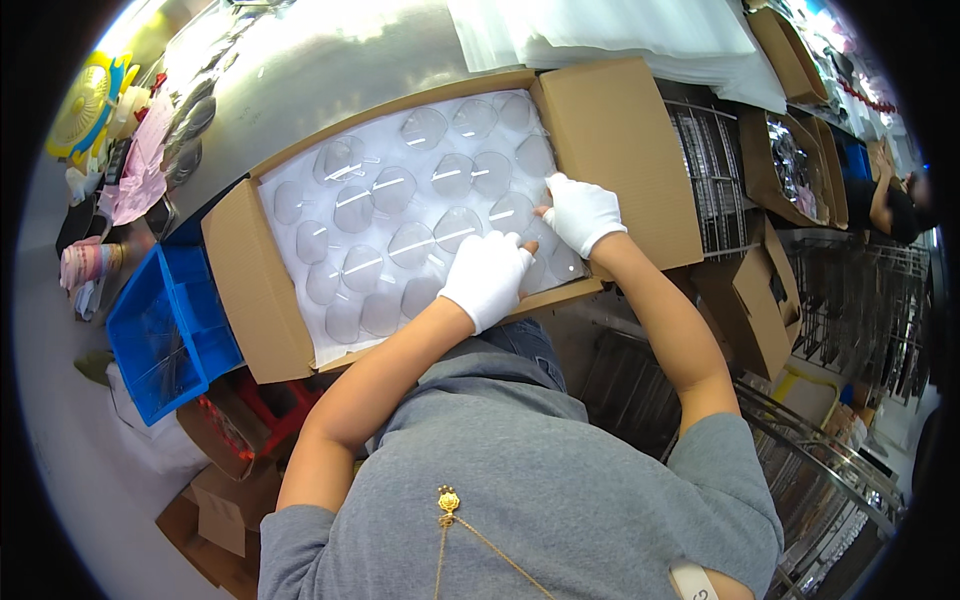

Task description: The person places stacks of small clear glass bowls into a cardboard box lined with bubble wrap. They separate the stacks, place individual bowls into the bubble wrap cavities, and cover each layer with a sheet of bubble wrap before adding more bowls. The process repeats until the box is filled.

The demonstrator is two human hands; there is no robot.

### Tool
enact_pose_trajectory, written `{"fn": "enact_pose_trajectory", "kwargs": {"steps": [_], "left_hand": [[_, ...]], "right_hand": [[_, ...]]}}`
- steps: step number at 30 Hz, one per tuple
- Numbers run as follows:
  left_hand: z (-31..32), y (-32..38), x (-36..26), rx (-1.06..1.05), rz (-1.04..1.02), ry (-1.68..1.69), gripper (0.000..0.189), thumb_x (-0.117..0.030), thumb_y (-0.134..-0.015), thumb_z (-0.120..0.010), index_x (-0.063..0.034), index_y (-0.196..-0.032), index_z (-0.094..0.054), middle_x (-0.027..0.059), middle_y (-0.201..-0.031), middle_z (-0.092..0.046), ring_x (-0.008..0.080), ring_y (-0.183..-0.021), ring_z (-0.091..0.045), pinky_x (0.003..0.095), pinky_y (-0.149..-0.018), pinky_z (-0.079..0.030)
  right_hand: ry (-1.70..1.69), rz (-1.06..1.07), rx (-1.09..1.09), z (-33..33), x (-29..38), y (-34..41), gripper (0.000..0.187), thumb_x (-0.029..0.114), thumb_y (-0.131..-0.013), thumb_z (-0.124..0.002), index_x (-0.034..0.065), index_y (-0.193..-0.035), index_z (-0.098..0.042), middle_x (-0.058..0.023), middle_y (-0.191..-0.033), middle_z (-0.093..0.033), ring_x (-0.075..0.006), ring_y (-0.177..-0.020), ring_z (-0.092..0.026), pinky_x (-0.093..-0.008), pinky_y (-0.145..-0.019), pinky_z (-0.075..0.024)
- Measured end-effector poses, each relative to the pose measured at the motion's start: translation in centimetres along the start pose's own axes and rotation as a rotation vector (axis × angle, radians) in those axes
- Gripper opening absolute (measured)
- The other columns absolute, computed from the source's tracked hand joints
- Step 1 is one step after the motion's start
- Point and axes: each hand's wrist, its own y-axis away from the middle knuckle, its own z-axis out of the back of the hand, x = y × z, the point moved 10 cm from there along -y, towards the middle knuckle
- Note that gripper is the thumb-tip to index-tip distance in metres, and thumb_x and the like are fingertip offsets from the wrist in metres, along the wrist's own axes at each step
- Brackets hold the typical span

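Note:
Clear, lightly tinted lenses [412, 245] lie spread in rows over a white sheet [390, 150] inside an open cardboard box [450, 81]. Both of my hands wear white gloves with some bare fingertips. Low over the box's near right part, my left hand [486, 279] has its fingers bent, next to one lens [458, 229]. My right hand [583, 216] reaches in over the right rim, thumb and fingers pointing left near another lens [512, 213]. Whether either hand grips a lens is hidden by the gloves and the see-through lenses.
Box flaps [619, 165] fold outward at both short ends. A blue plastic bin [161, 330] stands at left, near a yellow and blue fan [86, 109]. White sheets [622, 37] lie on the metal table [330, 67]. Wire racks [705, 165] stand at right; a person [892, 199] is beyond.

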Motion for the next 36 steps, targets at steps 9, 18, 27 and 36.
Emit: {"fn": "enact_pose_trajectory", "kwargs": {"steps": [9, 18, 27, 36], "left_hand": [[4.9, -2.8, 10.5, -0.123, 0.336, -0.278, 0.050, -0.030, -0.072, -0.075, -0.0134, -0.118, -0.061, 0.0092, -0.097, -0.060, 0.0274, -0.091, -0.059, 0.0387, -0.075, -0.048], [10.8, 7.7, 22.0, -0.498, 1.000, -0.144, 0.061, -0.037, -0.067, -0.081, -0.0021, -0.113, -0.061, 0.0138, -0.109, -0.063, 0.0297, -0.101, -0.061, 0.0388, -0.085, -0.049], [10.8, 4.4, 21.8, -0.461, 0.680, -0.049, 0.054, -0.030, -0.069, -0.081, -0.0077, -0.115, -0.062, 0.0125, -0.103, -0.062, 0.0287, -0.099, -0.060, 0.0381, -0.085, -0.048], [9.6, 9.4, 19.6, -0.186, 0.588, -0.148, 0.057, -0.031, -0.068, -0.080, -0.0113, -0.118, -0.062, 0.0088, -0.102, -0.059, 0.0270, -0.098, -0.057, 0.0378, -0.082, -0.048]], "right_hand": [[0.041, 0.049, -0.058, -0.6, 2.9, -4.6, 0.015, 0.026, -0.083, -0.061, 0.0125, -0.088, -0.065, -0.0101, -0.090, -0.069, -0.0307, -0.085, -0.065, -0.0404, -0.076, -0.0516], [-0.115, 0.122, -0.088, 1.4, 4.3, -5.5, 0.027, 0.034, -0.085, -0.064, 0.0126, -0.101, -0.067, -0.0112, -0.097, -0.069, -0.0304, -0.091, -0.065, -0.0402, -0.080, -0.0510], [-0.210, 0.216, -0.166, -1.4, 16.1, -11.0, 0.027, 0.031, -0.083, -0.063, 0.0096, -0.099, -0.063, -0.0126, -0.092, -0.068, -0.0325, -0.088, -0.065, -0.0421, -0.077, -0.0510], [-0.124, 0.132, -0.246, 2.9, 13.0, -10.6, 0.022, 0.032, -0.085, -0.058, 0.0122, -0.093, -0.064, -0.0116, -0.092, -0.068, -0.0327, -0.087, -0.065, -0.0432, -0.076, -0.0508]]}}
